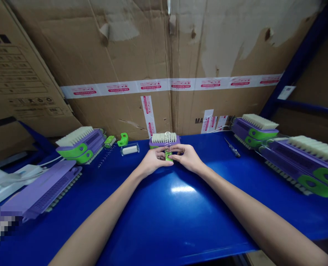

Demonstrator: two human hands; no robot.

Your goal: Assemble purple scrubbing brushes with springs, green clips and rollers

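Note:
In the middle of the table, my left hand (152,162) pinches a small green plastic piece (168,155) between thumb and fingers. A coiled metal spring (167,139) stands upright from the top of that piece. My right hand (189,158) meets it from the other side, with its fingertips closed on the same green piece and near the lower end of the spring. Just behind the hands lies a purple and green brush (164,138) with white bristles upward, partly hidden by the fingers and the spring.
Left of my hands lie a clear case with a white block (130,149), a curved green part (122,139), a small green brush piece (110,142) and a loose spring (106,156). Purple-green brushes (82,144) flank both sides. A screwdriver (232,147) lies right; cardboard (125,66) walls the back.

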